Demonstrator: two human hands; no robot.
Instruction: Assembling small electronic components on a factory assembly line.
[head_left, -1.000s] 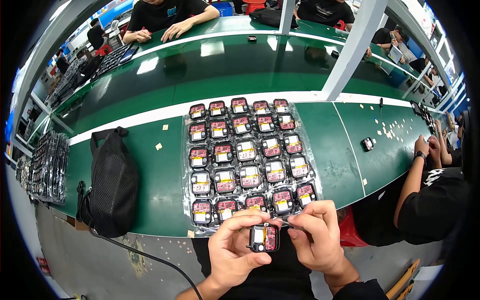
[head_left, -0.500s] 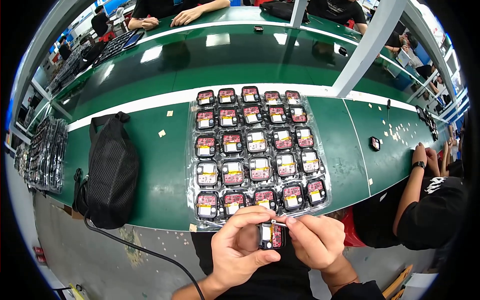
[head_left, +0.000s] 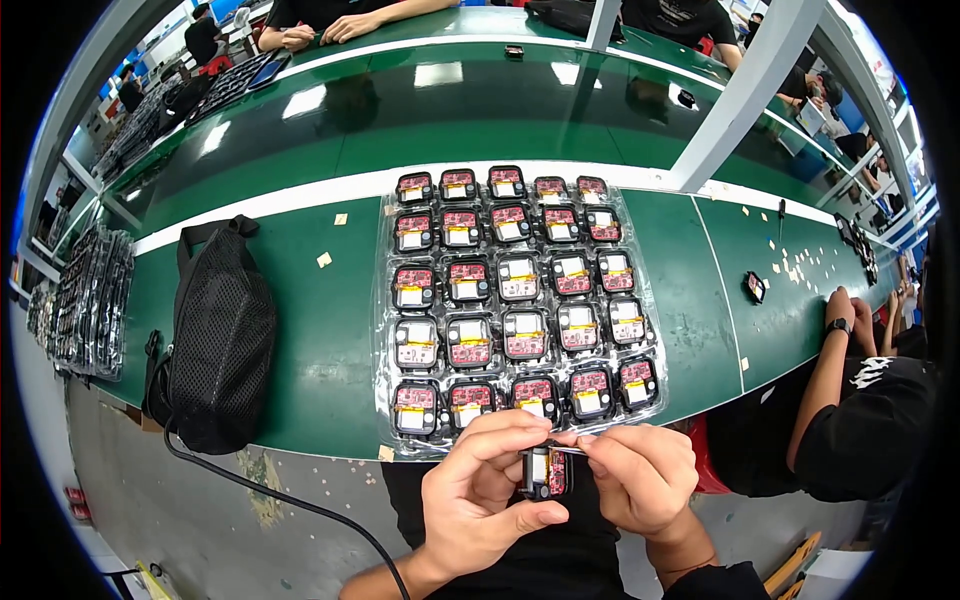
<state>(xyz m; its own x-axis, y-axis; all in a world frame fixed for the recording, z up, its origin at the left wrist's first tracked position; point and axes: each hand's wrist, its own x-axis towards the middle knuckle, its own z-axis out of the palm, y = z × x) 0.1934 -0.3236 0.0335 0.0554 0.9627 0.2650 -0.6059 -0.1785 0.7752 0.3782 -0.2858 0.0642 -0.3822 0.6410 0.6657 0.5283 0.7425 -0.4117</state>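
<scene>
My left hand (head_left: 485,480) is closed round a small square black device housing (head_left: 546,472), held tilted near the front of my body. Inside the housing show a red circuit board and a white block. My right hand (head_left: 645,478) pinches at its upper right edge, thumb and forefinger pressed together. Something thin and pale lies between those fingertips and the left forefinger, too small to name. Just beyond my hands, a clear plastic tray (head_left: 382,400) holds several rows of like housings (head_left: 525,333) with red boards, white blocks and yellow strips.
A black mesh bag (head_left: 222,340) lies left on the green bench (head_left: 325,350), a black cable (head_left: 300,507) trailing from it. Stacked trays (head_left: 85,305) stand farther left. At right a co-worker (head_left: 850,430) sits near a loose housing (head_left: 755,288) and scattered pale bits. A post (head_left: 735,100) rises behind.
My right hand has shifted slightly to the right, and the held housing has turned a little. Its pale thin piece shows less clearly. The loose housing at right has turned.
</scene>
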